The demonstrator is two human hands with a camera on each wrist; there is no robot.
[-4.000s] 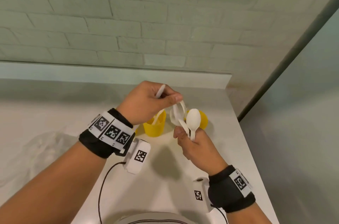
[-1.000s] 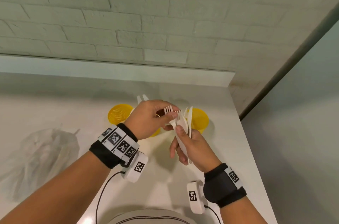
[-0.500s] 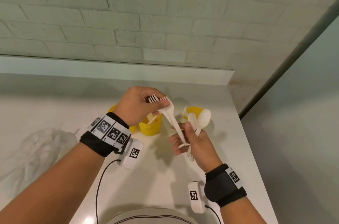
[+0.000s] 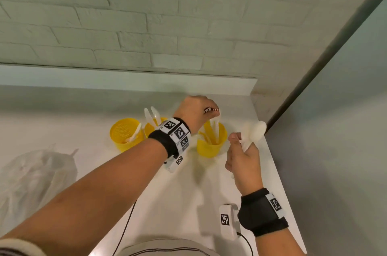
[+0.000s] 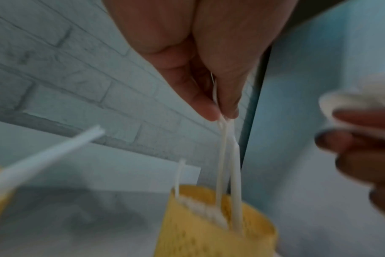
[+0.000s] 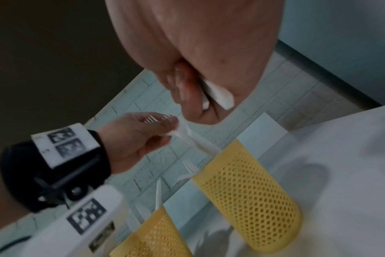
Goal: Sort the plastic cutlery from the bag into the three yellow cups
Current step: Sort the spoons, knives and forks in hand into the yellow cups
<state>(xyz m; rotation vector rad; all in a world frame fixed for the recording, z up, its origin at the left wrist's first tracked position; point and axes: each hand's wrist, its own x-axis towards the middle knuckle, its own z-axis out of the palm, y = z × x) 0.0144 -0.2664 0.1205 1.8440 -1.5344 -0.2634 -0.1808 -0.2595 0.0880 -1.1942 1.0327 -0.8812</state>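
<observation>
Three yellow mesh cups stand in a row on the counter. My left hand [image 4: 215, 112] pinches two white forks [image 4: 216, 129] by their heads, with the handles down inside the right cup [image 4: 211, 146]. The left wrist view shows the fingertips [image 5: 209, 113] on the forks [image 5: 233, 173] above that cup [image 5: 209, 231], where another fork stands. My right hand [image 4: 240, 140], just right of the cup, grips a bundle of white spoons [image 4: 256, 132]. The middle cup [image 4: 149, 128] holds knives, and the left cup [image 4: 123, 136] holds a white utensil.
A crumpled clear plastic bag [image 4: 35, 176] lies on the white counter [image 4: 167, 203] at the left. A brick wall and ledge run behind the cups. The counter's right edge and a grey wall are close beside my right hand.
My left hand has drawn the forks away from the right hand's bundle and carried them right, over the right cup. The right hand has shifted right with the spoons.
</observation>
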